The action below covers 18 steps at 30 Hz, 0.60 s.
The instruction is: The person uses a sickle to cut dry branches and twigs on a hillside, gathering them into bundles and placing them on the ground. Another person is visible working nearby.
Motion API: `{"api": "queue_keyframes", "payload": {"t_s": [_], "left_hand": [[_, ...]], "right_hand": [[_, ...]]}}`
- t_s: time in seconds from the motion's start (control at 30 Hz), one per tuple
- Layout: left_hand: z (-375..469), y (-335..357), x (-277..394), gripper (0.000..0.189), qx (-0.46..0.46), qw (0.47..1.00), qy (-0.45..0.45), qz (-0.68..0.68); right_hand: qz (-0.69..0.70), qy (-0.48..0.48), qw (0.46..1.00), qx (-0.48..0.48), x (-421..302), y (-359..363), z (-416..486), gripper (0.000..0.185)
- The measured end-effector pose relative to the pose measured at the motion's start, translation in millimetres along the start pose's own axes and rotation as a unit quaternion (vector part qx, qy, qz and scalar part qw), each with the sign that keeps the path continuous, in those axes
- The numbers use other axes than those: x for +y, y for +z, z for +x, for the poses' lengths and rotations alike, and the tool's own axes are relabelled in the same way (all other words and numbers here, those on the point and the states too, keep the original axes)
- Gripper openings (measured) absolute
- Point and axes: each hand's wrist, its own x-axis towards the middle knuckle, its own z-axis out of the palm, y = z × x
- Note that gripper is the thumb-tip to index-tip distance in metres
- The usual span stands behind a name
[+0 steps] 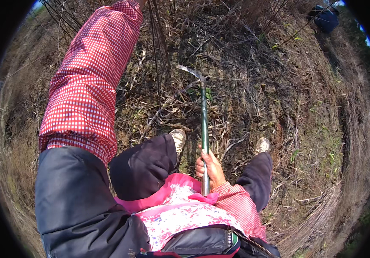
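My right hand point(211, 168) grips the lower part of a sickle point(204, 125) with a green, metallic-looking handle. Its narrow curved blade points up and to the left, over dry grass and stalks. The left arm, in a red-and-white checked sleeve, stretches towards the top edge near several thin dark stems point(156, 42). Only a sliver of skin shows past that cuff; my left hand itself is out of view. A pink floral apron point(185, 222) covers the lap, below the sickle's handle end.
Two shoes, the left one point(178, 141) and the right one point(262, 145), stand on ground covered with dry plant litter. A heap of long dry grass point(314, 216) lies at the lower right. A dark blue object point(326, 20) is at the upper right.
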Motion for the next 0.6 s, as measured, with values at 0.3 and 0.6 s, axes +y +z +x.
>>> {"api": "queue_keyframes", "payload": {"t_s": [0.3,0.6], "left_hand": [[8.2,8.2,-4.0,0.047,-0.007,0.999,-0.017,-0.032],[15.1,-11.4,-48.0,0.044,-0.01,0.993,-0.066,-0.097]], "right_hand": [[-0.005,0.006,1.0,0.005,-3.2,1.4,0.4,0.035],[-0.019,0.01,1.0,0.016,-5.9,7.5,12.3,0.036]]}}
